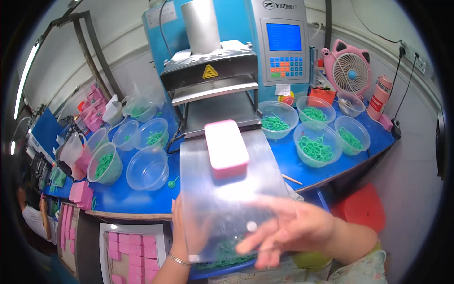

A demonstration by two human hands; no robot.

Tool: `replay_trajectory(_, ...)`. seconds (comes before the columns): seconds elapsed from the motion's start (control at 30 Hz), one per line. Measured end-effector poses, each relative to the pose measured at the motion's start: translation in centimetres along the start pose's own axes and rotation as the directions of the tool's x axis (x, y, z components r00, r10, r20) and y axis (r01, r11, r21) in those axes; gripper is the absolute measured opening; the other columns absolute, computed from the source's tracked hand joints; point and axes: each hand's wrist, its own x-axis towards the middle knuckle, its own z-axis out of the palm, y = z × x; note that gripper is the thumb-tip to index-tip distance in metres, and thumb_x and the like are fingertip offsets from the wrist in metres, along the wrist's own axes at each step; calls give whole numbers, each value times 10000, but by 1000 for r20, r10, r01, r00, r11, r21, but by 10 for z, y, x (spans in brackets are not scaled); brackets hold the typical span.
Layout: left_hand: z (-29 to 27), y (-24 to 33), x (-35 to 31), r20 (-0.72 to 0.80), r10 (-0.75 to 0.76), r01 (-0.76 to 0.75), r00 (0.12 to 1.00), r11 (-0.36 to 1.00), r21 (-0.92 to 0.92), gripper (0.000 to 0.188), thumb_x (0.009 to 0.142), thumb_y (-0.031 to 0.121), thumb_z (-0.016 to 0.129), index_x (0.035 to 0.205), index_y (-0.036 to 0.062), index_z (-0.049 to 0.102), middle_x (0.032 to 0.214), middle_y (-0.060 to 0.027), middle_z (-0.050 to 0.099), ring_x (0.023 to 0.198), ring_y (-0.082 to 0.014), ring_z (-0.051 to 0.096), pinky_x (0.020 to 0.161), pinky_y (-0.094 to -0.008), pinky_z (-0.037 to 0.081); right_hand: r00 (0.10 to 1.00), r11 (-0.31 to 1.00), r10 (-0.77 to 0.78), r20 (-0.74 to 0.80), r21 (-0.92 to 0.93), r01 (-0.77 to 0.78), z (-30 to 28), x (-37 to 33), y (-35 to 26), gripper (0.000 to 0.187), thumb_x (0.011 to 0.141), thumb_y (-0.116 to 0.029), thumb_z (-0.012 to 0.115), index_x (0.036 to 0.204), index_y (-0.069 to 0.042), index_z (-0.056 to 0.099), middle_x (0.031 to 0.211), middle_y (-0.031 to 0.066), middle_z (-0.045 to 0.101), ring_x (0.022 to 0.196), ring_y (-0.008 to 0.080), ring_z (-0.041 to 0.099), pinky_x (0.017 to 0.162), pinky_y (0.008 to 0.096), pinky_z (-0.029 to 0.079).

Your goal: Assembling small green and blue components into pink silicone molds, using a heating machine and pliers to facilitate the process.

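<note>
A shiny, partly see-through plate (222,189) extends toward me from the press (215,71). On it lies a pink block (227,146) with a white top. My right hand (283,229) hovers over the near part of the plate, blurred, fingers spread and holding nothing visible. A small round white spot (251,226) shows beside its fingers; I cannot tell whether it is an object or glare. My left hand (194,227) is at the plate's left edge, fingers stretched upward, partly seen through it. Below the plate sits a blue tray (227,270) with green stringy pieces.
Clear bowls stand on the blue table, several holding green pieces, like this one (314,146); a bowl (147,171) at left holds none. A pink fan (351,71) stands far right. Pink blocks fill a white-framed tray (163,236) below. A red stool (364,208) is right.
</note>
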Motion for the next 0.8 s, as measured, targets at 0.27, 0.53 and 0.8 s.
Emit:
replay_trajectory(0.27, 20, -4, -10, 58, 232, -235, 971, 878, 417, 713, 720, 348, 689, 1254, -8, 377, 1329, -215, 373, 1269, -371, 308, 1051, -527, 172, 986, 981, -159, -42, -118, 154, -15, 44, -42, 718, 816, 18, 437, 1407, 11, 29, 1149, 344, 492, 980, 383, 592, 865, 377, 506)
replay_trajectory(0.53, 24, -3, -10, 39, 255, -245, 966, 859, 449, 727, 722, 256, 683, 1290, -15, 320, 1342, -228, 346, 1274, -378, 300, 1053, -531, 180, 781, 833, -550, -296, -264, 487, -31, 97, -53, 396, 931, -153, 428, 1240, 74, 328, 1028, 273, 543, 939, 320, 610, 789, 361, 539)
replay_trajectory(0.8, 27, -3, -10, 14, 257, -235, 966, 860, 453, 720, 706, 201, 687, 1286, -18, 319, 1335, -231, 355, 1266, -383, 313, 1047, -536, 187, 691, 734, -636, -344, -547, 403, -36, 106, -50, 384, 955, -319, 415, 1070, 39, 490, 833, 152, 626, 633, 194, 641, 536, 274, 521)
